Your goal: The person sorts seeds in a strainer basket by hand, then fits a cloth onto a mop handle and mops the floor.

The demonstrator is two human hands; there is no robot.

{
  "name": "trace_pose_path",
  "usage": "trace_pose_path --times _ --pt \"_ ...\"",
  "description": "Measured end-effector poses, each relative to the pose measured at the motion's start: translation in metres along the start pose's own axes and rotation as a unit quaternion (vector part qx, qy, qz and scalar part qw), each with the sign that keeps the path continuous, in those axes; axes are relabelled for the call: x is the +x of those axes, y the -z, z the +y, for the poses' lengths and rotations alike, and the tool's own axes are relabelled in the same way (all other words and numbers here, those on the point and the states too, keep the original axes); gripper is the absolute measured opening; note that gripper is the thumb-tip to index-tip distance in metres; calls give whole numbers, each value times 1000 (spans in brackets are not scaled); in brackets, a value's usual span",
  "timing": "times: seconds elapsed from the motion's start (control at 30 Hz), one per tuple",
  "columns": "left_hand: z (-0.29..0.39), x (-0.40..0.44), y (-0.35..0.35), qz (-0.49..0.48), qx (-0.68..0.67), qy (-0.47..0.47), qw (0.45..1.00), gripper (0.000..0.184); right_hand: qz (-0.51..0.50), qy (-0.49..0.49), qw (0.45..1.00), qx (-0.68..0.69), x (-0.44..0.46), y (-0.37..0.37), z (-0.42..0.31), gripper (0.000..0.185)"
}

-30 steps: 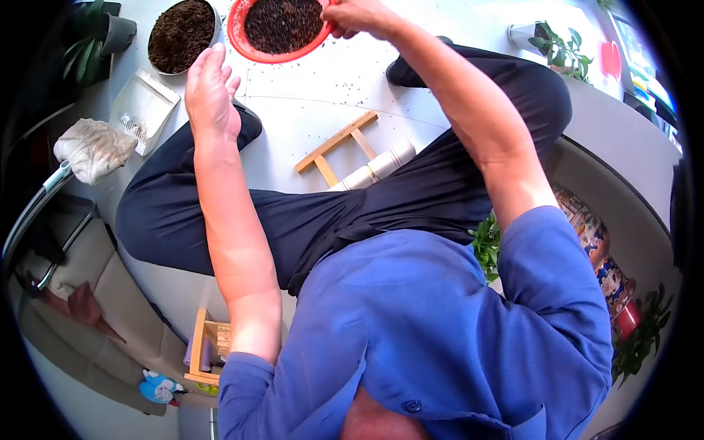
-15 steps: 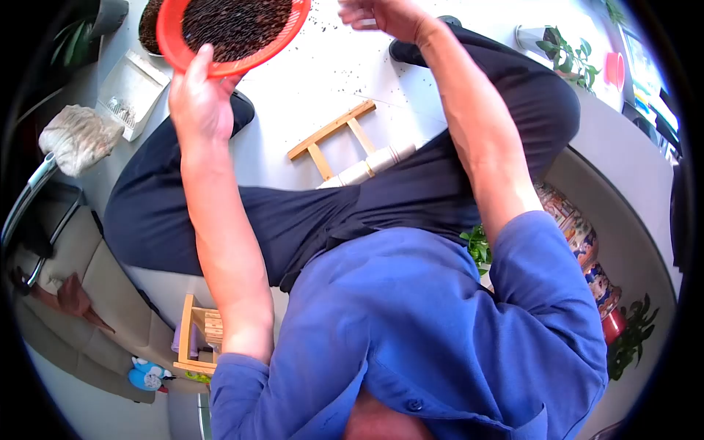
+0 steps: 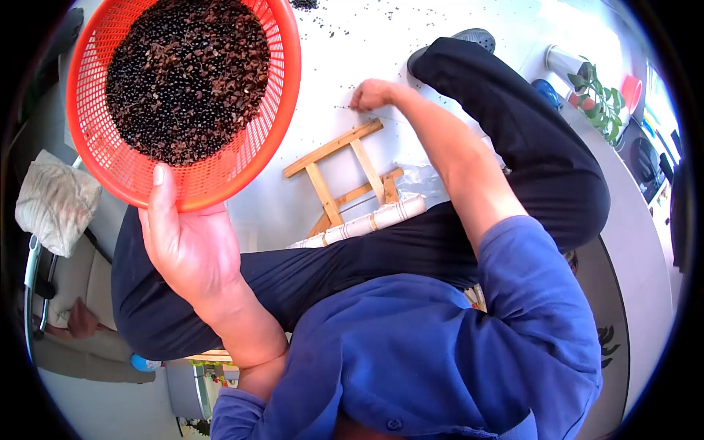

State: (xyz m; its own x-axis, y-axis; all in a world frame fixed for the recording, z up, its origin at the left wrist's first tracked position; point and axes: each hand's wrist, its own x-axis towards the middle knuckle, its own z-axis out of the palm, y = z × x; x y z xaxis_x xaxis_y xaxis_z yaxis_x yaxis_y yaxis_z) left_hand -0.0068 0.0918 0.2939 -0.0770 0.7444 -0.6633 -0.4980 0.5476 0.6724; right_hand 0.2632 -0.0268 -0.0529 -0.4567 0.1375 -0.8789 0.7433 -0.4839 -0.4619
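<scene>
An orange-red plastic sieve basket [image 3: 282, 95] fills the upper left. In it lie many small, shiny black seeds [image 3: 176, 73] mixed with brown, husk-like bits. My left hand [image 3: 198, 246] grips the near rim, its thumb over the edge and its fingers beneath, mostly hidden. My right hand [image 3: 372, 94] is closed with the fingers curled, above the white floor just beyond a wooden frame; whatever it may hold is hidden. Scattered dark specks [image 3: 341, 29] lie on the floor near it.
Between my legs is a folding stool's wooden frame [image 3: 334, 150] with a pale woven seat [image 3: 367, 224]. A cloth-covered pole end [image 3: 59, 202] stands at the left, above a beige sofa [image 3: 81, 293]. A potted plant [image 3: 601, 103] is at the upper right.
The sieve basket has come closer and tilted toward me, showing more of its contents. My right hand has moved down toward the stool, its fingers going from stretched to curled.
</scene>
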Motion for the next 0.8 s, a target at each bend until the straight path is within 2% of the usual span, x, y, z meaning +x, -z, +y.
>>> trace_pose_path --times 0.07,0.1,0.17,0.2,0.27,0.33,0.4,0.47,0.53,0.57,0.63,0.67,0.73,0.77,0.8 --pt "-1 2 1 5 -3 -13 1000 36 10 -18 993 112 6 28 -23 30" --pt "-2 2 1 4 -4 -15 1000 36 39 13 999 -4 8 47 -42 29" --pt "-3 0 2 14 -2 -16 1000 36 137 75 988 13 5 75 -71 28" --pt "-3 -1 3 15 -2 -20 1000 36 202 106 963 146 4 84 -81 28" --pt "-4 -5 7 4 -19 -22 1000 36 204 109 935 269 -6 98 -105 28" --pt "-2 -6 12 -1 -22 -8 1000 36 206 120 938 253 -15 79 -102 30" --pt "-1 -7 12 -14 -33 -4 999 36 78 49 985 148 -22 60 -91 31" --pt "-1 -7 12 -9 -42 -4 999 37 -56 59 997 10 3 24 -49 19" --pt "0 -7 12 -1 -40 -7 999 38 -87 -54 995 -20 -2 -16 -34 16" --pt "0 -7 12 7 -39 -9 999 38 -92 -51 994 -18 4 -23 -31 16" --pt "0 -7 11 19 -32 -11 999 39 -69 -75 992 -72 10 -28 -31 19" --pt "0 -8 11 28 -29 -13 999 39 -20 -71 997 13 17 -25 -32 19" --pt "-1 -6 14 27 -36 -7 999 39 34 33 999 -21 28 -3 -43 19" --pt "0 -5 15 19 -48 -9 999 39 121 19 974 191 19 8 -56 21" --pt "1 -5 14 20 -50 -12 998 39 233 68 940 238 8 16 -73 26"
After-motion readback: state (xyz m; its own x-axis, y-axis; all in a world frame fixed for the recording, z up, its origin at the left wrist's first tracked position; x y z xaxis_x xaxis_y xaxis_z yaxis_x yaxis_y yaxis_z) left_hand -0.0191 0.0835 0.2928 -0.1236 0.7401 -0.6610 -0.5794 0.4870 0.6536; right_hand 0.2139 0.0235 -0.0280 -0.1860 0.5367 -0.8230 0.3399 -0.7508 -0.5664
